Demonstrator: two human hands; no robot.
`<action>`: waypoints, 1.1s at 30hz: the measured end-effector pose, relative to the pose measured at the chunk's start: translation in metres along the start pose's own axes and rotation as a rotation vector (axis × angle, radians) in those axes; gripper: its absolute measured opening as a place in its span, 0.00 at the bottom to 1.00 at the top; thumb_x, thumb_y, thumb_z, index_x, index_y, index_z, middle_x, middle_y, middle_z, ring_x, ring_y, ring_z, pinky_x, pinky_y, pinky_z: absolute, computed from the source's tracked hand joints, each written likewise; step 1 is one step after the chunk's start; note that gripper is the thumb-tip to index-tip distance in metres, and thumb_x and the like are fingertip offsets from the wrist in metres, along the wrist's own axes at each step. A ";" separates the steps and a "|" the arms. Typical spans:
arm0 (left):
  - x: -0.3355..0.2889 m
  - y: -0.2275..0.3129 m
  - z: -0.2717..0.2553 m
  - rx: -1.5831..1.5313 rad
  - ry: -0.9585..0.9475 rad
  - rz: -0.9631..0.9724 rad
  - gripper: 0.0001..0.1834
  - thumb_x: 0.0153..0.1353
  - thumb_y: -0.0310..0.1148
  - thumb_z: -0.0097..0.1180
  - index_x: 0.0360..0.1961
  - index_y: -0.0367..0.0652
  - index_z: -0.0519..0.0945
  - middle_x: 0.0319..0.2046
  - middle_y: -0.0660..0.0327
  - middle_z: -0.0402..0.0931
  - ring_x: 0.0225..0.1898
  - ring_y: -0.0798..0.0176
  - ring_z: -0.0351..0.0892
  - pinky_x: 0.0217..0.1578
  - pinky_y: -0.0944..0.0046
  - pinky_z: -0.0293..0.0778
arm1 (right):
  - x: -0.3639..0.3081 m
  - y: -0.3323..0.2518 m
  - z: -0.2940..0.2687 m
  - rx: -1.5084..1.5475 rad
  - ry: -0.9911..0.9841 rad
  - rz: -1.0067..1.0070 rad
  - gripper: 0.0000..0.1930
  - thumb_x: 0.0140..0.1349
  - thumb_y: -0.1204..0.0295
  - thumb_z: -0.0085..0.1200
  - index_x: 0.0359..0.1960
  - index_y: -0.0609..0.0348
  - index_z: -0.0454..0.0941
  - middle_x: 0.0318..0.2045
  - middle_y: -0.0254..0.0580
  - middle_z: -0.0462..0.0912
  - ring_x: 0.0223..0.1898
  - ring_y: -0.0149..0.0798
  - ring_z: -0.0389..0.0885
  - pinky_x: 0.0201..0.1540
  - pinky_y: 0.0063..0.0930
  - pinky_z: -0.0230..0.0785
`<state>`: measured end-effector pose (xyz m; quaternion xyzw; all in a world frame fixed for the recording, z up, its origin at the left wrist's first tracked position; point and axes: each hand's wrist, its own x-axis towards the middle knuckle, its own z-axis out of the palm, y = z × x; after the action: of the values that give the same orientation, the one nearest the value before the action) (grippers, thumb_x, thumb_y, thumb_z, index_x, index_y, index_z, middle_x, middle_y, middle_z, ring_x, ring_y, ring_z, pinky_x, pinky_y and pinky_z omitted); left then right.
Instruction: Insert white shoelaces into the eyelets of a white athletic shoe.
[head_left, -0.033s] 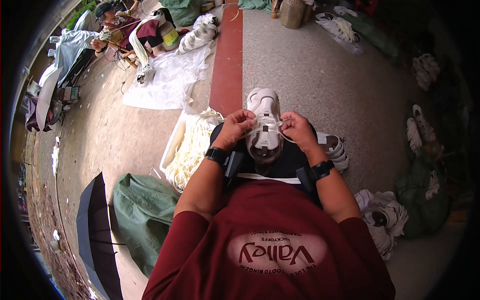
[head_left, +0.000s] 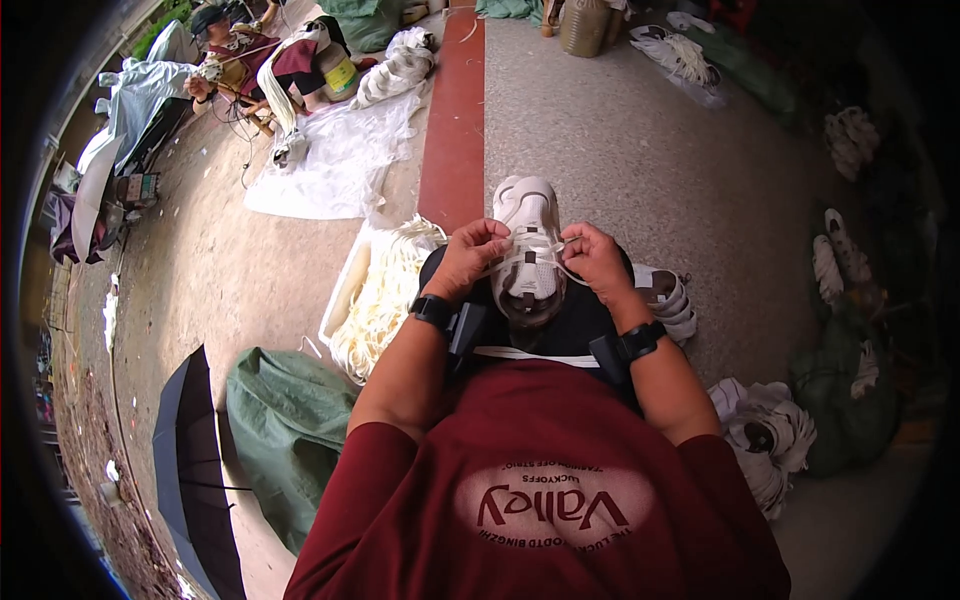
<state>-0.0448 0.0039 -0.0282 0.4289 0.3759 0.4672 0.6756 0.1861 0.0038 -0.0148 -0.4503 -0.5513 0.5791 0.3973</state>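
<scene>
A white and grey sneaker lies between my hands on my dark-clothed lap, its toe pointing away from me. White shoelace crosses its upper, with loose lengths drawn out to both sides. My left hand is closed at the shoe's left edge, thumb and forefinger pinching the lace. At the opposite edge my right hand also pinches the lace, its other fingers curled. Both hands are level with the lacing. Just right of my lap, part of another white sneaker shows.
At my left stands a box heaped with cream laces; nearer are a green sack and a black umbrella. Shoes lie bunched at right. Another person sits far left by a white plastic sheet.
</scene>
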 end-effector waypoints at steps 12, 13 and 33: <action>0.004 0.009 0.005 0.010 -0.011 -0.014 0.03 0.56 0.25 0.57 0.32 0.42 0.76 0.28 0.70 0.74 0.30 0.77 0.71 0.34 0.75 0.68 | 0.015 -0.002 -0.004 0.076 -0.030 0.155 0.06 0.52 0.73 0.56 0.20 0.61 0.77 0.14 0.29 0.71 0.19 0.22 0.67 0.23 0.17 0.59; 0.005 0.010 0.006 0.015 -0.021 -0.014 0.03 0.56 0.26 0.57 0.32 0.42 0.76 0.27 0.70 0.74 0.29 0.77 0.70 0.34 0.75 0.68 | 0.015 -0.004 -0.007 0.030 -0.050 0.187 0.08 0.53 0.71 0.56 0.19 0.61 0.77 0.14 0.29 0.70 0.19 0.23 0.66 0.23 0.17 0.58; -0.066 0.014 -0.067 -0.069 0.548 0.098 0.05 0.53 0.21 0.52 0.30 0.43 0.75 0.17 0.73 0.68 0.13 0.83 0.55 0.13 0.79 0.50 | -0.025 0.007 -0.070 0.516 0.629 0.271 0.09 0.43 0.87 0.47 0.24 0.58 0.71 0.15 0.26 0.65 0.11 0.20 0.58 0.11 0.12 0.46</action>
<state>-0.1285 -0.0414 -0.0313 0.2809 0.5069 0.6106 0.5397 0.2608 -0.0005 -0.0186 -0.5593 -0.1764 0.5796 0.5659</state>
